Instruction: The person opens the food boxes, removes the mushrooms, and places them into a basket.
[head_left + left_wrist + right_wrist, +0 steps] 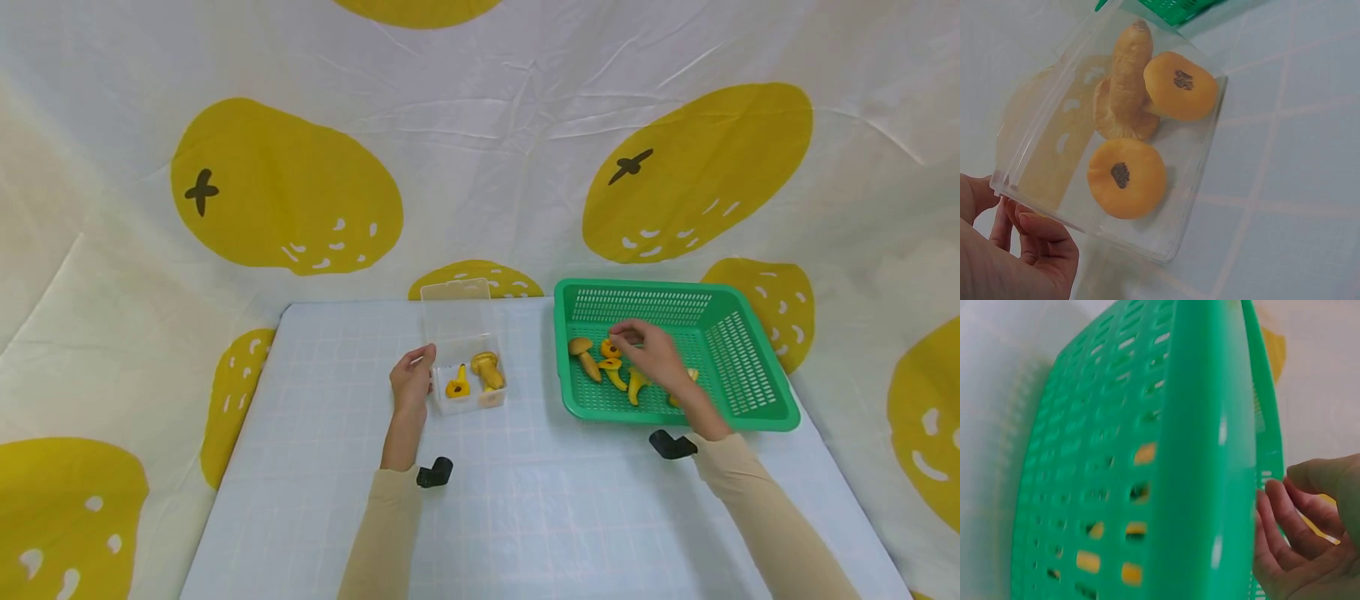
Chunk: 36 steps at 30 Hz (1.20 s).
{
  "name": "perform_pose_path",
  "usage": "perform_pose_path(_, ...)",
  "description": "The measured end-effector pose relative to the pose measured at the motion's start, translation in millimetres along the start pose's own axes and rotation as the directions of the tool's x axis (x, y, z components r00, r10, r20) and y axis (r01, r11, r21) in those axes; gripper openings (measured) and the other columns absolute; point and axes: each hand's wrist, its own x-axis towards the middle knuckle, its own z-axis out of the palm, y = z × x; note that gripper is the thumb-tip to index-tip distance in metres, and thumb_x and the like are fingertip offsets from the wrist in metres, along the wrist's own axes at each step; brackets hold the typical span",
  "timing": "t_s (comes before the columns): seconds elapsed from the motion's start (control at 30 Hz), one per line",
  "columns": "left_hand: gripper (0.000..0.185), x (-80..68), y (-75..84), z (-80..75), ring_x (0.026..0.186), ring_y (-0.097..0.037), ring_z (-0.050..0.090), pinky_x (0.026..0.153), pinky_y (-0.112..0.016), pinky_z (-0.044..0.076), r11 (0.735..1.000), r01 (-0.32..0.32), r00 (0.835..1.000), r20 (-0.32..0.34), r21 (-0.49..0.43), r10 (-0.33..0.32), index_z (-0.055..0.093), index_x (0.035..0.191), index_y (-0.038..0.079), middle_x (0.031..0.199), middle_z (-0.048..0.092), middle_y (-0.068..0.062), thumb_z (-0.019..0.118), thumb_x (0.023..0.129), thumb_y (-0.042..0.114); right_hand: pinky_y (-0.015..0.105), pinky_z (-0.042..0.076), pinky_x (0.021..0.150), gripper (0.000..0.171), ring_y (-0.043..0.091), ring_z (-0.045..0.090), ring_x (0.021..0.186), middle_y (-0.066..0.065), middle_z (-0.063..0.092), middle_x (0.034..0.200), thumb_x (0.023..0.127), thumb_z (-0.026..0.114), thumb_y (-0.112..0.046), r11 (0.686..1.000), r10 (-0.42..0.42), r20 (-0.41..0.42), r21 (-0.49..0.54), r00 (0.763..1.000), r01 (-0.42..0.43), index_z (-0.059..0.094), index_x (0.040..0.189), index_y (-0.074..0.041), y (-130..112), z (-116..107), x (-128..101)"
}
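Observation:
A clear plastic box [468, 407] stands left of centre with its lid [457, 312] raised at the back. In it lie a yellow mushroom [458, 385] and a tan mushroom [487, 370]; the left wrist view shows another yellow cap [1180, 86] beside them. My left hand [411, 382] grips the box's left back corner between thumb and curled fingers. Over the green basket [567, 367], my right hand [651, 352] has its loosely bent fingers close to an orange-yellow mushroom [610, 348]. No mushroom shows between those fingers in the right wrist view, where the basket rim hides part of them.
Inside the basket lie a brown-capped mushroom [585, 358] and several yellow ones, such as a curved mushroom [636, 387]. The basket stands at the right on a pale checked tablecloth [517, 500]. Behind hangs a white curtain [487, 167] with yellow prints.

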Motion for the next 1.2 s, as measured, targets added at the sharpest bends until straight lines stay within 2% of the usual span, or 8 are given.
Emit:
perform_pose_path(0.2, 0.040, -0.1, -0.6, 0.0, 0.083, -0.017, 0.050, 0.063, -0.020, 0.043, 1.000, 0.004, 1.000, 0.006, 0.013, -0.005, 0.069, 0.126, 0.012, 0.112, 0.066, -0.008, 0.071, 0.098, 0.041, 0.039, 0.054, 0.080, 0.025, 0.039, 0.066, 0.105, 0.022, 0.070, 0.112, 0.105, 0.061, -0.016, 0.998, -0.027, -0.011, 0.048, 1.000, 0.028, 0.066, 0.120, 0.003, -13.7, 12.5, 5.3)
perform_pose_path(0.43, 0.041, -0.5, 0.0, 0.3, 0.088, -0.020, 0.050, 0.066, -0.021, 0.043, 1.000, 0.015, 1.000, 0.009, 0.023, -0.015, 0.068, 0.128, 0.012, 0.116, 0.065, -0.008, 0.070, 0.099, 0.041, 0.048, 0.052, 0.093, 0.027, 0.036, 0.065, 0.107, 0.021, 0.069, 0.114, 0.105, 0.060, -0.014, 0.989, -0.064, -0.002, 0.136, 0.998, 0.064, 0.064, 0.122, 0.006, -30.0, 29.7, 10.2)
perform_pose_path(0.53, 0.041, -0.9, 0.5, 0.8, 0.087, -0.019, 0.050, 0.065, -0.021, 0.044, 0.999, 0.018, 1.000, 0.007, 0.029, -0.018, 0.068, 0.127, 0.013, 0.114, 0.065, -0.008, 0.070, 0.098, 0.041, 0.047, 0.051, 0.095, 0.026, 0.033, 0.064, 0.107, 0.020, 0.069, 0.115, 0.105, 0.061, -0.015, 0.982, -0.066, -0.003, 0.179, 0.998, 0.065, 0.065, 0.121, 0.005, -36.6, 37.7, 13.2)
perform_pose_path(0.7, 0.041, -1.2, 0.8, 1.0, 0.086, -0.018, 0.050, 0.064, -0.020, 0.043, 0.999, 0.013, 1.000, -0.001, 0.035, -0.012, 0.069, 0.127, 0.013, 0.112, 0.064, -0.008, 0.070, 0.098, 0.042, 0.040, 0.053, 0.092, 0.022, 0.030, 0.066, 0.104, 0.017, 0.069, 0.111, 0.104, 0.063, -0.016, 0.975, -0.072, -0.016, 0.209, 0.997, 0.074, 0.067, 0.117, 0.002, -50.7, 50.7, 18.5)
perform_pose_path(1.0, 0.042, -1.1, 1.3, 0.8, 0.090, -0.020, 0.049, 0.068, -0.022, 0.044, 0.999, 0.023, 1.000, 0.001, 0.033, -0.023, 0.067, 0.128, 0.013, 0.117, 0.064, -0.008, 0.069, 0.099, 0.043, 0.036, 0.056, 0.090, 0.019, 0.026, 0.066, 0.100, 0.015, 0.069, 0.109, 0.103, 0.064, -0.016, 0.962, -0.107, -0.009, 0.251, 0.994, 0.106, 0.067, 0.114, -0.001, -71.7, 73.3, 30.3)
perform_pose_path(1.2, 0.041, -1.5, 1.4, 0.6, 0.087, -0.018, 0.049, 0.065, -0.021, 0.043, 1.000, 0.021, 1.000, 0.005, 0.016, -0.021, 0.068, 0.127, 0.012, 0.117, 0.065, -0.011, 0.070, 0.098, 0.042, 0.040, 0.056, 0.091, 0.016, 0.026, 0.066, 0.098, 0.012, 0.070, 0.106, 0.102, 0.066, -0.014, 0.959, -0.145, 0.012, 0.246, 0.989, 0.138, 0.067, 0.112, -0.001, -89.2, 90.4, 34.9)
